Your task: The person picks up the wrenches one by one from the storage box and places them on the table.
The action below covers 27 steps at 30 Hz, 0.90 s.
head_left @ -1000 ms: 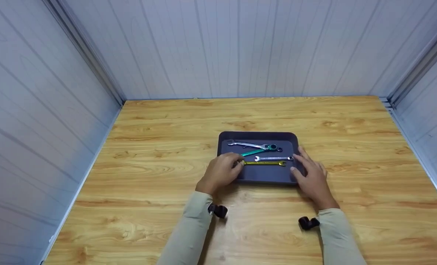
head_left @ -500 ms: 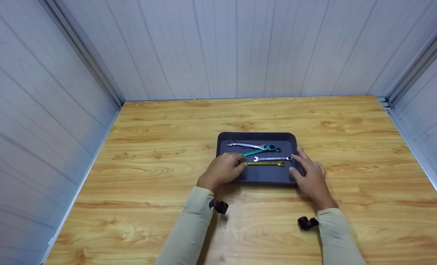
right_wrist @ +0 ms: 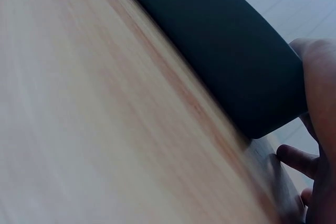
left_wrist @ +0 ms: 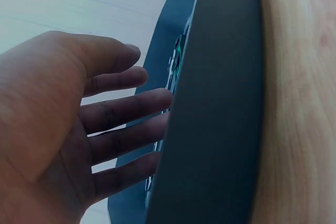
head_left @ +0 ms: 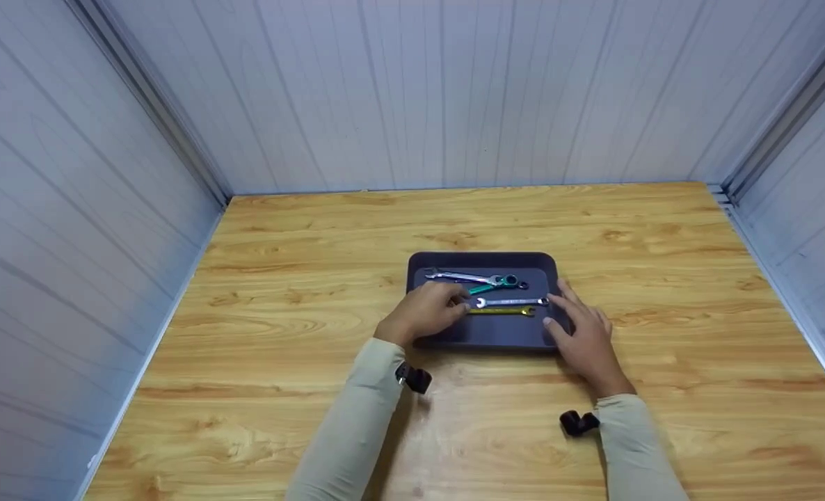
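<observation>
A dark rectangular tray (head_left: 485,337) sits on the table with several wrenches in it. My left hand (head_left: 426,308) reaches over its left side, fingers loosely extended down among the wrenches; in the left wrist view its thumb stands apart and no held thing shows. Close to these fingers lie a yellow wrench (head_left: 503,312), a small silver wrench (head_left: 513,302) and a green wrench (head_left: 485,287), their left parts partly covered. A longer silver wrench (head_left: 461,276) lies behind, its end by the green one's ring. My right hand (head_left: 586,341) grips the tray's right rim, two fingertips inside, other fingers outside.
The wood-grain table (head_left: 301,278) extends around the tray. White panel walls (head_left: 398,97) stand at the back and both sides. A dark wrist camera (head_left: 416,379) is strapped to the left sleeve, another dark camera (head_left: 578,422) to the right.
My left hand has shifted a little to the right and away from me over the wrenches, covering more of the green and yellow ones. The right hand stays at the tray's rim.
</observation>
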{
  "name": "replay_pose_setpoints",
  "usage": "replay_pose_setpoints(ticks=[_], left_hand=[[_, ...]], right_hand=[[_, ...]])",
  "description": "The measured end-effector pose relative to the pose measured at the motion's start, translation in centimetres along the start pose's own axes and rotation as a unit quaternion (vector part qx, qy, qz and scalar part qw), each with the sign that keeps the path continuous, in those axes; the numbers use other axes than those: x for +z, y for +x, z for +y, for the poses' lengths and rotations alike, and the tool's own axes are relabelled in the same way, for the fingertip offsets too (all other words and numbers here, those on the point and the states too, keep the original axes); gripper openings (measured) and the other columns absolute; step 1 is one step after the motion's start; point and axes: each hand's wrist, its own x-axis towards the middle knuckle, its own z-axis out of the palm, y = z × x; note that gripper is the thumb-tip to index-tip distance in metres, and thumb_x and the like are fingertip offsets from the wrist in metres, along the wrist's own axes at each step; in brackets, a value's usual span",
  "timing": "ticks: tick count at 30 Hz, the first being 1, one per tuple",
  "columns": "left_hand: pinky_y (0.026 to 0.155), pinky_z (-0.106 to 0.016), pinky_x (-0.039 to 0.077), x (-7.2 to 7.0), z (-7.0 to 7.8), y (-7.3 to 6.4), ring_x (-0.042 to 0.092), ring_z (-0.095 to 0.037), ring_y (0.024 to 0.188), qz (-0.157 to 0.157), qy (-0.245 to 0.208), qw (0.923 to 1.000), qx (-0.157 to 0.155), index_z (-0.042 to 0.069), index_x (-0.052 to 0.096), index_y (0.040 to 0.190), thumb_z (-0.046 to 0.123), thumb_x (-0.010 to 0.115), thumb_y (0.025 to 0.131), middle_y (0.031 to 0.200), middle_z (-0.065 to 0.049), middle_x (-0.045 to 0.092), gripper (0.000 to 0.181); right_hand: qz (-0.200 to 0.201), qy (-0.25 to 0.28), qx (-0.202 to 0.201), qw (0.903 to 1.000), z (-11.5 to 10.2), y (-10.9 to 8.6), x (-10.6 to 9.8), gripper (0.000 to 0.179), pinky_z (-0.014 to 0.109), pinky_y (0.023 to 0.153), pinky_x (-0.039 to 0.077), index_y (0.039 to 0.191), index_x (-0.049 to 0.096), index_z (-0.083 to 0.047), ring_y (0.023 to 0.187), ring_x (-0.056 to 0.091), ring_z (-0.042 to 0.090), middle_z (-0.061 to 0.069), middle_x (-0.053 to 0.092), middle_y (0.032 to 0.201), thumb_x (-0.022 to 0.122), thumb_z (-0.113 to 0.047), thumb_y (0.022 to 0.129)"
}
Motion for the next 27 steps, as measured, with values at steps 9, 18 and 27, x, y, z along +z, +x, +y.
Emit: replay_pose_setpoints(ticks=[9, 18, 27], left_hand=[[0.086, -0.033, 0.052, -0.4, -0.2, 0.5, 0.062, -0.008, 0.096, -0.009, -0.016, 0.9998, 0.008, 0.014, 0.076, 0.114, 0.024, 0.062, 0.1, 0.106, 0.006, 0.071, 0.022], [0.082, -0.032, 0.051, -0.4, -0.5, 1.1, 0.061, -0.009, 0.087, -0.013, -0.014, 0.9998, 0.007, 0.014, 0.077, 0.104, 0.026, 0.063, 0.099, 0.095, 0.006, 0.07, 0.018], [0.074, -0.027, 0.047, -0.4, -0.4, 2.0, 0.056, -0.008, 0.079, -0.043, -0.059, 0.9973, 0.003, 0.013, 0.077, 0.105, 0.023, 0.065, 0.099, 0.092, 0.007, 0.07, 0.017]], right_hand=[[-0.003, 0.002, 0.005, 1.0, -0.3, 0.0, 0.1, 0.046, 0.066, 0.112, 0.003, 0.143, 0.055, -0.009, 0.146, 0.029, 0.035, 0.0, 0.028, 0.162, 0.062, -0.023, 0.099], [0.001, 0.009, -0.001, 1.0, -0.4, 0.1, 0.0, 0.045, 0.067, 0.111, 0.003, 0.142, 0.056, -0.009, 0.146, 0.029, 0.035, 0.003, 0.029, 0.162, 0.063, -0.023, 0.099], [0.004, 0.006, -0.003, 1.0, -0.2, -0.2, 0.0, 0.045, 0.066, 0.112, 0.004, 0.141, 0.056, -0.008, 0.145, 0.031, 0.036, 0.002, 0.03, 0.162, 0.062, -0.024, 0.099]])
